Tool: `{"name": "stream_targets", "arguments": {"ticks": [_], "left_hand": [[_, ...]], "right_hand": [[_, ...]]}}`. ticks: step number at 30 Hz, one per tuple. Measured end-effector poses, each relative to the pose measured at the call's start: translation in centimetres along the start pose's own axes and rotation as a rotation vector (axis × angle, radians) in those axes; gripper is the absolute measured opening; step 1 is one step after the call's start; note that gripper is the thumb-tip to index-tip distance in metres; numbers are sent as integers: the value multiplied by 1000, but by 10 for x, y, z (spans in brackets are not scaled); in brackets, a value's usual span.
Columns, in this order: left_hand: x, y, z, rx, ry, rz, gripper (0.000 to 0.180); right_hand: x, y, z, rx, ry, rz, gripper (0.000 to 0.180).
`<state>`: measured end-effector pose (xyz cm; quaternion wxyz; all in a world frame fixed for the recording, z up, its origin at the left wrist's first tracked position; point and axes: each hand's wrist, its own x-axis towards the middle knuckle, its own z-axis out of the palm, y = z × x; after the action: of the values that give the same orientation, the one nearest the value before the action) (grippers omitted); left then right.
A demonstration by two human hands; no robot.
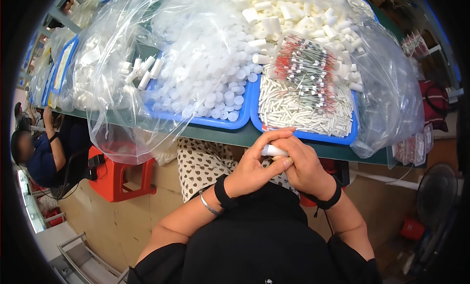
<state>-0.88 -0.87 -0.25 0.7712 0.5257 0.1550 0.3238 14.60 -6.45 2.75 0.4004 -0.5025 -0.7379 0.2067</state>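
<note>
Above my lap, close to the table's front edge, my two hands meet around a small white plastic cylinder (276, 151) with a paler, translucent end toward the left. My left hand (254, 161) is closed, its thumb and fingers on the cylinder. My right hand (307, 167) curls around the other end, which its fingers partly hide. Just beyond lies a blue tray (313, 136) of thin white tubes (293, 107). On these tubes rests a clear box (289, 36) of small parts with red and dark wire leads.
Left of it, another blue tray (240, 121) holds translucent round caps (215, 100) under clear plastic film (122, 107). White hollow cylinders (279, 19) are heaped behind. A red stool (115, 178) stands below left, a fan (438, 196) at right. Another person (41, 156) sits far left.
</note>
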Motion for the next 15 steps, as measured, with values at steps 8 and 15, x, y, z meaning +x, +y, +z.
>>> {"name": "stream_targets", "arguments": {"ticks": [8,15], "left_hand": [[6,8,-5,-527,90,-235,53],[4,2,-5,-748,60,-279,52]], "right_hand": [[6,-3,16,-58,67,134,29],[7,12,8,-341,77,-87,35]]}}
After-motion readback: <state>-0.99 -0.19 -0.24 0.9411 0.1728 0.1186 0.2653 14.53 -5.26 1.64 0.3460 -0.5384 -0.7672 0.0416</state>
